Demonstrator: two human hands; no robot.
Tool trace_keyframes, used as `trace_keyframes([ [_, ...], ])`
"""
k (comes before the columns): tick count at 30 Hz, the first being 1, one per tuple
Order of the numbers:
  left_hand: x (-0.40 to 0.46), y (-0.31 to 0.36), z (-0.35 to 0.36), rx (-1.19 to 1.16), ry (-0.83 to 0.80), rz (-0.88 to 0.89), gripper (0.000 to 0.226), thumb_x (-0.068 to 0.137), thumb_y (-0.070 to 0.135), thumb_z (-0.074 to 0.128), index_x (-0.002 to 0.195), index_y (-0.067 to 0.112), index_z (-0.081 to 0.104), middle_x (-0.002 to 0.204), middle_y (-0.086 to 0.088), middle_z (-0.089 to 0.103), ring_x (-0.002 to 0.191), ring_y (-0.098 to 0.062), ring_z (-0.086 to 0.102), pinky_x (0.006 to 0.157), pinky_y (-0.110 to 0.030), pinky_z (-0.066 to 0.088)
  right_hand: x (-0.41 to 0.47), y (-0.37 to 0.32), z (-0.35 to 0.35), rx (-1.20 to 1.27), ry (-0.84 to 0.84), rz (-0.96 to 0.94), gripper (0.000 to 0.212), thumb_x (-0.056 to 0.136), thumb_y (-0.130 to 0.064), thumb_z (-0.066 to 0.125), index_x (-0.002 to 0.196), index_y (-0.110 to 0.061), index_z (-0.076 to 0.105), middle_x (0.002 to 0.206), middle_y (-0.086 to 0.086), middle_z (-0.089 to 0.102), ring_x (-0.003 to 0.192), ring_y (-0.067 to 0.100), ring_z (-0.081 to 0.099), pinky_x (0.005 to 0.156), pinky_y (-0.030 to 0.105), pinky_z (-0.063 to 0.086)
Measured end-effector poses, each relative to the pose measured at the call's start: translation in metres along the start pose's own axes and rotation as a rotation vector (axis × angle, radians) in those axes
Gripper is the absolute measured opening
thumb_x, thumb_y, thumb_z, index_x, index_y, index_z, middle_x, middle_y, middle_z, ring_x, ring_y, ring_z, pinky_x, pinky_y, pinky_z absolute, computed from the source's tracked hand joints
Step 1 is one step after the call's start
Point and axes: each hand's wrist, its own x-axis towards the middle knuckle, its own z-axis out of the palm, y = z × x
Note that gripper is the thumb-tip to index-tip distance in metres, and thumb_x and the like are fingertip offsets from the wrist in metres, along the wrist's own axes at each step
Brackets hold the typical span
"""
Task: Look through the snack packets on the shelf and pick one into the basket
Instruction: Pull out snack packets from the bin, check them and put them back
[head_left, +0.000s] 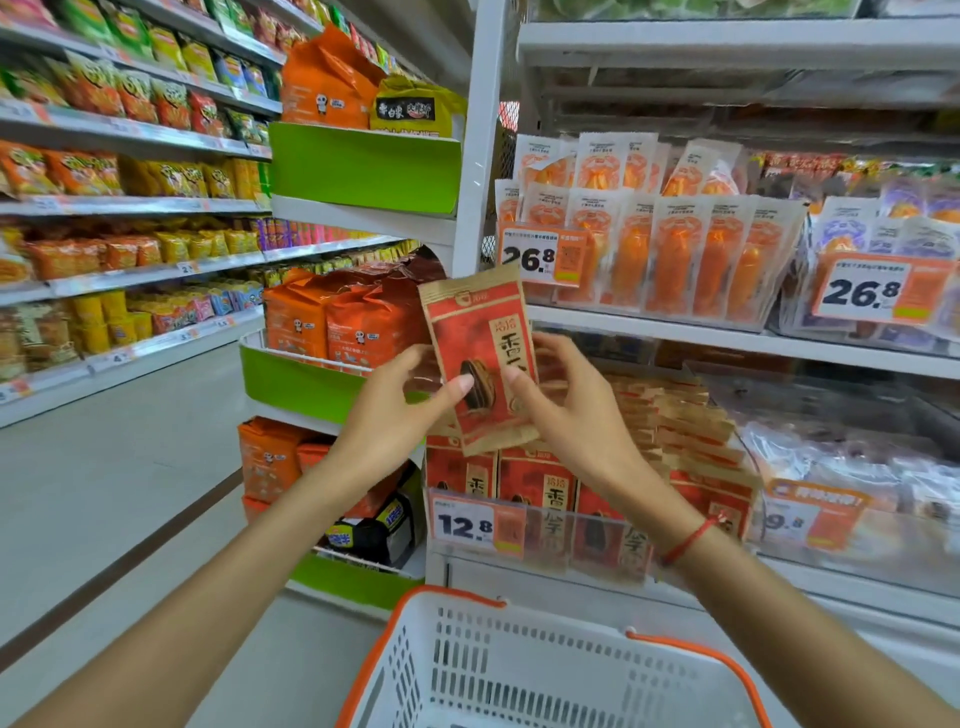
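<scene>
A red packet (480, 358) was held upright in the air in front of the shelf (727, 338), above the row of like packets (540, 493). It was pinched at its left edge by the left hand (400, 410) and at its right edge by the right hand (566, 405). The white basket (467, 649) was seen below, near the arms.

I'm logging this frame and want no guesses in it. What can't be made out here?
Head view:
- Back of the held packet: faces away.
- Basket floor: cut off by the bottom edge.
- Rear packets in the shelf row: the right hand and forearm cover them.
- Small print on the 12.8 price tag: too small.
</scene>
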Motion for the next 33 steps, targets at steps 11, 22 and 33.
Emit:
trace_keyframes([
  [11,-0.079,-0.049,-0.003,-0.246,-0.196,-0.366,0.034,0.08,0.038,0.068,0.113,0.029,0.063,0.111,0.006,0.071,0.101,-0.005,0.068,0.082,-0.025,0.056,-0.076,0.03,0.026,0.193,-0.145,0.166,0.019,0.086,-0.029,0.07,0.1,-0.023,0.058,0.093,-0.007,0.065,0.079,-0.002,0.059,0.07,0.016,0.051],
  [22,-0.096,-0.06,0.01,-0.22,-0.332,-0.465,0.036,0.085,0.033,0.069,0.12,0.027,0.062,0.111,0.004,0.072,0.098,-0.004,0.069,0.078,-0.022,0.057,-0.088,0.034,0.046,0.431,-0.078,0.421,0.025,0.087,-0.034,0.067,0.092,-0.01,0.072,0.085,0.002,0.076,0.079,0.017,0.073,0.066,0.026,0.058],
  [33,-0.084,-0.048,0.019,-0.332,-0.287,-0.498,0.032,0.084,0.033,0.071,0.114,0.025,0.066,0.102,0.004,0.075,0.094,-0.006,0.071,0.076,-0.022,0.057,-0.078,0.045,0.038,0.387,0.003,0.495,0.057,0.097,-0.048,0.044,0.092,0.005,0.066,0.083,0.016,0.073,0.076,0.028,0.072,0.071,0.032,0.056],
])
